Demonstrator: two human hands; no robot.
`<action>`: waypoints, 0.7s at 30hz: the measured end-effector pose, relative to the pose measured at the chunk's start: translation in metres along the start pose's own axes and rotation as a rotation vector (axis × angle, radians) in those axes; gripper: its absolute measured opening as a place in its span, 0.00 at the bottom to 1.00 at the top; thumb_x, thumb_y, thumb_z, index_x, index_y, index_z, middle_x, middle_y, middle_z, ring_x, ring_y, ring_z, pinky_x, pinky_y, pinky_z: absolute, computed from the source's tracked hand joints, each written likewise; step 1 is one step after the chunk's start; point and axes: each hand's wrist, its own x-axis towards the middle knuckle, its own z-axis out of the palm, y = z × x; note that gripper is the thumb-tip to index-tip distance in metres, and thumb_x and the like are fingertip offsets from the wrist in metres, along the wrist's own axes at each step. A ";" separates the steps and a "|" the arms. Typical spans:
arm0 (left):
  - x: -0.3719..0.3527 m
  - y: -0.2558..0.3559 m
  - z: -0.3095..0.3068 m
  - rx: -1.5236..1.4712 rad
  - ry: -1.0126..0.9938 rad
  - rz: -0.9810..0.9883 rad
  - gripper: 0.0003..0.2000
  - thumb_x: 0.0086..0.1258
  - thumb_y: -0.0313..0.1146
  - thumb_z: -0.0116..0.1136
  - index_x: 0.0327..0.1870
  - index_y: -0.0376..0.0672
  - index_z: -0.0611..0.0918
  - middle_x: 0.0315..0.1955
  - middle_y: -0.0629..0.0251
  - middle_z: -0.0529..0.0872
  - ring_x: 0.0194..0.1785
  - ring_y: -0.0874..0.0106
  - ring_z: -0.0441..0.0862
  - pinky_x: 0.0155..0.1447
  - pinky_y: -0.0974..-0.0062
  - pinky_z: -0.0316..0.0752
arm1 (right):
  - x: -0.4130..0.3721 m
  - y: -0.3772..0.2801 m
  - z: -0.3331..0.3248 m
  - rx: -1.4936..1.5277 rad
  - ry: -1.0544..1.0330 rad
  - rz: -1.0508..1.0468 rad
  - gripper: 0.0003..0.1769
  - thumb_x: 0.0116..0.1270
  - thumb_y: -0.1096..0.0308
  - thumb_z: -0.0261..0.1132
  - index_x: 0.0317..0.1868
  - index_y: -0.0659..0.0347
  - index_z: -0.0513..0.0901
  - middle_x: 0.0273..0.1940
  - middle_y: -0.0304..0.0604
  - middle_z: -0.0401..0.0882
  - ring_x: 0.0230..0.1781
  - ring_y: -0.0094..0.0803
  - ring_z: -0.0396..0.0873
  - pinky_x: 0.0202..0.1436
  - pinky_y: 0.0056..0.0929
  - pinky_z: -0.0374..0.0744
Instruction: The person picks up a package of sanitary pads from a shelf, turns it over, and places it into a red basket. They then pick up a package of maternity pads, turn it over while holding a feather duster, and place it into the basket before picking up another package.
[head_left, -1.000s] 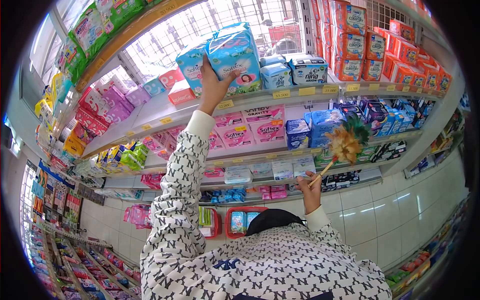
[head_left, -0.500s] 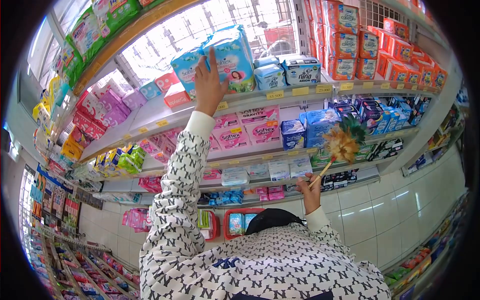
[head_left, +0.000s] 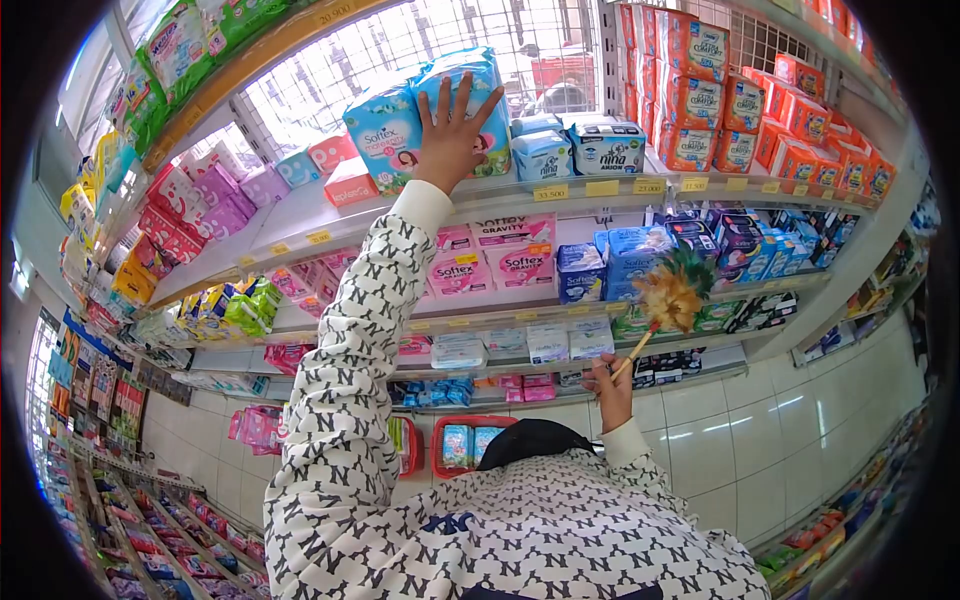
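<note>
My left hand [head_left: 452, 140] lies with fingers spread against the front of a blue Softex pack [head_left: 490, 120] on the upper shelf. A second blue Softex pack [head_left: 380, 140] stands just left of it, close to the thumb side or palm edge. Lower and to the right, my right hand [head_left: 608, 388] is closed around the thin stick of a feather duster [head_left: 672, 298]. The duster's brown and green feathers point up, in front of blue Softex packs [head_left: 636, 258] on the middle shelf.
Nina packs [head_left: 606, 148] stand right of the blue packs, then stacked orange packs [head_left: 692, 90]. Pink Gravity packs [head_left: 520, 265] fill the shelf below. Price tags line the shelf edge [head_left: 600, 188]. A red basket [head_left: 438, 450] with blue packs sits on the tiled floor [head_left: 700, 440].
My left hand has shifted right, from the gap between the two blue packs onto the right one, and its fingers have spread. The right hand still holds the duster, slightly lower.
</note>
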 end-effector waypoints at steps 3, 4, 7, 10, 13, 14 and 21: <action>-0.008 -0.004 -0.010 -0.140 0.090 0.054 0.53 0.50 0.51 0.74 0.77 0.63 0.52 0.76 0.52 0.46 0.78 0.46 0.40 0.75 0.38 0.41 | 0.000 -0.003 -0.011 0.009 0.033 -0.031 0.16 0.76 0.54 0.56 0.45 0.60 0.70 0.35 0.37 0.74 0.34 0.23 0.78 0.35 0.21 0.77; -0.011 -0.009 -0.014 -0.201 0.139 0.076 0.52 0.52 0.53 0.72 0.77 0.60 0.52 0.76 0.50 0.46 0.78 0.45 0.40 0.75 0.38 0.40 | -0.001 -0.003 -0.017 0.001 0.049 -0.102 0.17 0.76 0.52 0.54 0.43 0.59 0.71 0.33 0.37 0.74 0.33 0.23 0.78 0.36 0.22 0.78; -0.029 -0.032 -0.020 -0.204 0.289 -0.287 0.52 0.56 0.60 0.67 0.77 0.48 0.52 0.75 0.42 0.45 0.77 0.45 0.41 0.76 0.44 0.40 | -0.002 -0.020 -0.020 -0.057 0.060 -0.350 0.21 0.79 0.50 0.49 0.42 0.60 0.74 0.30 0.37 0.73 0.27 0.21 0.73 0.31 0.21 0.71; -0.042 -0.085 -0.008 -0.556 0.488 -0.552 0.53 0.59 0.59 0.66 0.76 0.38 0.51 0.73 0.37 0.47 0.77 0.49 0.45 0.77 0.53 0.44 | -0.002 -0.042 -0.027 -0.173 -0.084 -0.364 0.19 0.79 0.53 0.48 0.48 0.62 0.75 0.24 0.34 0.68 0.20 0.17 0.62 0.23 0.18 0.61; -0.059 -0.124 0.006 -0.823 0.404 -0.701 0.53 0.59 0.58 0.67 0.76 0.36 0.49 0.72 0.37 0.50 0.76 0.47 0.49 0.76 0.55 0.49 | 0.012 -0.091 -0.011 -0.317 -0.118 -0.351 0.16 0.79 0.58 0.50 0.50 0.62 0.76 0.24 0.30 0.66 0.22 0.14 0.62 0.25 0.16 0.61; -0.064 -0.132 0.009 -0.896 0.315 -0.719 0.53 0.59 0.57 0.67 0.76 0.36 0.48 0.73 0.38 0.50 0.76 0.48 0.50 0.75 0.55 0.52 | 0.020 -0.109 0.002 -0.220 -0.131 -0.332 0.16 0.78 0.59 0.50 0.55 0.62 0.73 0.24 0.29 0.65 0.22 0.13 0.61 0.24 0.15 0.59; -0.086 -0.150 0.029 -0.985 0.156 -0.640 0.45 0.63 0.42 0.69 0.76 0.40 0.52 0.66 0.44 0.68 0.69 0.55 0.69 0.69 0.62 0.67 | 0.064 -0.188 0.095 -0.024 -0.112 -0.661 0.21 0.79 0.62 0.50 0.66 0.60 0.65 0.29 0.33 0.72 0.21 0.13 0.59 0.22 0.13 0.57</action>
